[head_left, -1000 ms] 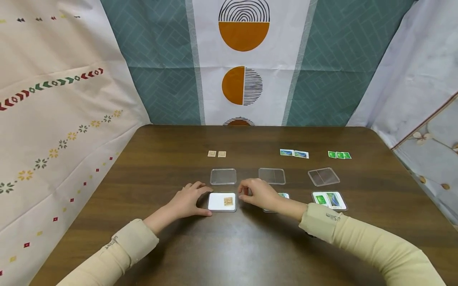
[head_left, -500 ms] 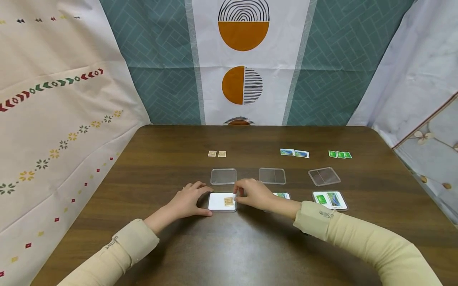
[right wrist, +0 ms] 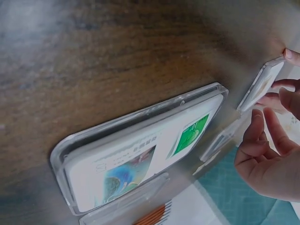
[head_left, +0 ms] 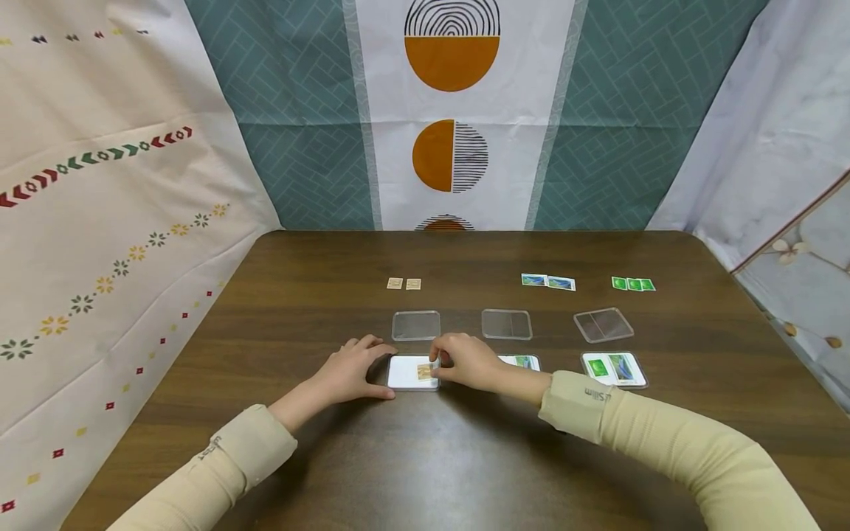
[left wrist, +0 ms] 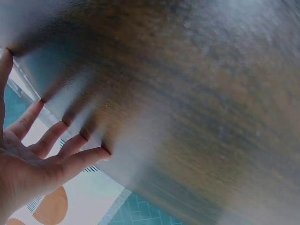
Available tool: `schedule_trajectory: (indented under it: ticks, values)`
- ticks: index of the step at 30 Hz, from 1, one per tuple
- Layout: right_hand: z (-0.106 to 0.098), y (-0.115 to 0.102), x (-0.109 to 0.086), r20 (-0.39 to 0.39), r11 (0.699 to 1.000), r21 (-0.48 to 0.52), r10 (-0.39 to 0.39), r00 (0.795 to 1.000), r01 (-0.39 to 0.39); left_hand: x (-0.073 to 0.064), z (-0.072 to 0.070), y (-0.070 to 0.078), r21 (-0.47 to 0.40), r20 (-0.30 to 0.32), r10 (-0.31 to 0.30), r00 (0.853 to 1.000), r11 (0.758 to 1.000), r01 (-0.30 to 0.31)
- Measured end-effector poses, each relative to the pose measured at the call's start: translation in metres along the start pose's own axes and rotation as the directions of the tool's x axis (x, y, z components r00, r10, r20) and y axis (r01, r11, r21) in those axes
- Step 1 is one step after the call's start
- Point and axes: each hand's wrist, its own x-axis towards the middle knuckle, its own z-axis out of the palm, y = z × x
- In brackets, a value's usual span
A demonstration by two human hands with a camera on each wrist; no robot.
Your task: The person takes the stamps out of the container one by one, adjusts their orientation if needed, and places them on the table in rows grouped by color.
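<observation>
A brown, wood-grained table (head_left: 425,457) bears three rows, listed left to right. Far row: two tan stamps (head_left: 413,284), two blue stamps (head_left: 534,280), three green stamps (head_left: 634,284). Middle row: three clear plates (head_left: 416,326), the rightmost askew. Near row: left case (head_left: 402,372), middle case (head_left: 508,360) (partly hidden), right case (head_left: 603,381).

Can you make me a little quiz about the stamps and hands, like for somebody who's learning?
1. How many small green rectangular paper stamps lie in the far row?
2. True or false: the left hand is beside the rightmost white rectangular insert.
3. Which is nearer the small brown paper stamp on the leftmost white rectangular insert: (a) the left hand or (b) the right hand?

Key: 1. Three. 2. False; it is beside the leftmost one. 3. b.
</observation>
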Motion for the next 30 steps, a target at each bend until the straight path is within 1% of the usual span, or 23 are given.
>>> schedule_trajectory:
  ticks: [5, 10, 13, 18, 22, 26, 30]
  values:
    - [0.002, -0.001, 0.003, 0.008, 0.999, -0.031, -0.007, 1.0, 0.007, 0.0, 0.0, 0.0, 0.0, -0.008, 0.002, 1.0, 1.0, -0.002]
    - [0.004, -0.001, 0.006, 0.015, 0.998, -0.069, -0.006, 1.0, 0.007, 0.0, 0.001, -0.001, -0.002, 0.003, 0.01, 1.0, 1.0, -0.01]
    - [0.006, -0.001, 0.007, 0.009, 0.997, -0.074, -0.001, 1.0, 0.001, -0.001, 0.001, -0.001, -0.006, 0.001, 0.008, 1.0, 1.0, -0.008]
    - [0.009, 0.001, 0.009, 0.0, 0.998, -0.058, 0.024, 1.0, -0.024, -0.001, 0.001, -0.001, -0.005, 0.0, 0.014, 1.0, 1.0, -0.014]
    - [0.011, 0.002, 0.009, 0.019, 0.998, -0.043, 0.044, 0.999, -0.043, -0.001, 0.002, 0.001, -0.017, 0.005, 0.021, 1.0, 1.0, -0.021]
    - [0.01, 0.002, 0.012, 0.044, 0.998, -0.019, 0.056, 0.997, -0.055, -0.002, 0.003, 0.001, -0.025, 0.001, 0.011, 1.0, 1.0, -0.011]
    - [0.007, 0.002, 0.018, 0.075, 0.997, 0.037, 0.062, 0.995, -0.065, -0.002, 0.001, 0.0, -0.023, -0.005, 0.004, 1.0, 1.0, -0.004]
